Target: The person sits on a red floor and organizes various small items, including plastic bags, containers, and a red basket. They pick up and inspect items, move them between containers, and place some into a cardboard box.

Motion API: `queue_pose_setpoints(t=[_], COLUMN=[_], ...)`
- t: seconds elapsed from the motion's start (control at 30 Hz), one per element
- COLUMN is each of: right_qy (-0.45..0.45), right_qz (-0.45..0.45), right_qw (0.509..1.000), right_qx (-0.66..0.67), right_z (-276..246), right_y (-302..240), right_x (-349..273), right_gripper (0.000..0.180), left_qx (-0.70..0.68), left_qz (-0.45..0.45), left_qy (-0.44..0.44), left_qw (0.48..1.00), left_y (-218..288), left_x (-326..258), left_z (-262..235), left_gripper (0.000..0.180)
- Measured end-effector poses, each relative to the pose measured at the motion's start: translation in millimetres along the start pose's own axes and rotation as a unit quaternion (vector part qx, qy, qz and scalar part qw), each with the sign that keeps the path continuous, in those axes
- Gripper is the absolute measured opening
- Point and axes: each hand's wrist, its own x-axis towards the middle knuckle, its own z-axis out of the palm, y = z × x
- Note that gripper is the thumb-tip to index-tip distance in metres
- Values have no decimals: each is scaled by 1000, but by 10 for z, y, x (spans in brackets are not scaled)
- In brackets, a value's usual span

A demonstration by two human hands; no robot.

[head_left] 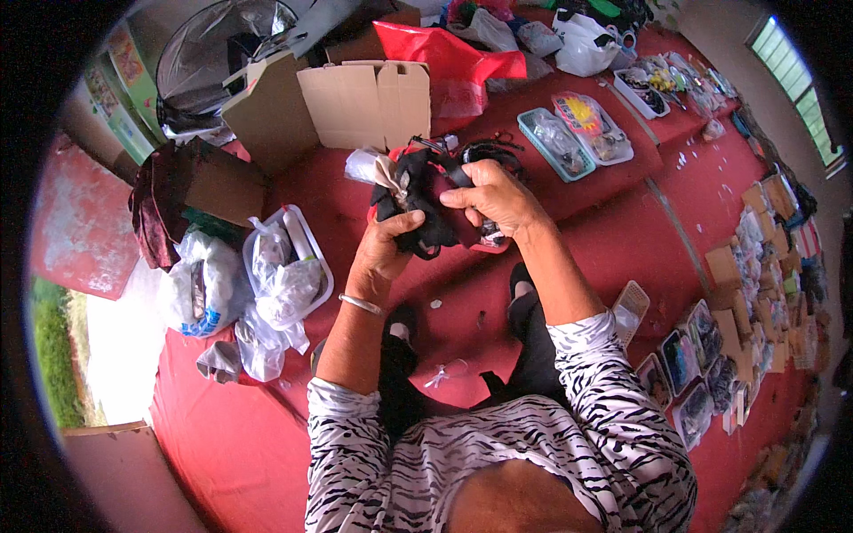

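My left hand [386, 242] is closed round the near left side of a bundle of black fabric pieces [432, 233], its thumb lying across the front. Dark red and beige bits show among the black; the exact kind is not clear. On the other side, my right hand [499, 197] pinches a black strip of the bundle between thumb and bent fingers. Just beyond the hands lie coiled black cords or bands [491, 158]. A small clear plastic bag [361, 165] sits left of the bundle.
An open cardboard box [366, 105] stands beyond my hands, beside a red plastic bag [453, 62]. To the left is a white tray [325, 258] with plastic bags. Teal [531, 133] and white [624, 160] baskets lie far right. Several packed trays [682, 360] line the right side.
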Motion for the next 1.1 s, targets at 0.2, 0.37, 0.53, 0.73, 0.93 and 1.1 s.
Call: queue_pose_setpoints(t=[0.2, 0.37, 0.53, 0.73, 0.93, 1.1], right_qy=[67, 92, 87, 120, 132, 162], right_qz=[20, -163, -166, -4, -67, -81], right_qw=[996, 885, 925, 992, 988, 983], right_qx=[-59, -426, -330, -49, -45, -33], right_z=[-55, -38, -342, -574, -287, -523], right_y=[68, 31, 110, -19, -116, -91], right_x=[63, -22, -31, -38, -50, -84], right_gripper=[21, 26, 24, 15, 15, 18], left_qx=[143, 262, 169, 253, 197, -124], left_qz=[5, 3, -20, 57, 44, 61], left_qy=[5, 34, 54, 70, 52, 83], left_qw=[990, 965, 984, 963, 978, 987], left_y=[-5, -68, 126, 135, -43, 119], left_x=[42, 57, -23, 14, 41, 74], left_z=[-41, -126, -148, -299, -205, -479], left_gripper=[18, 17, 20, 13, 18, 37])
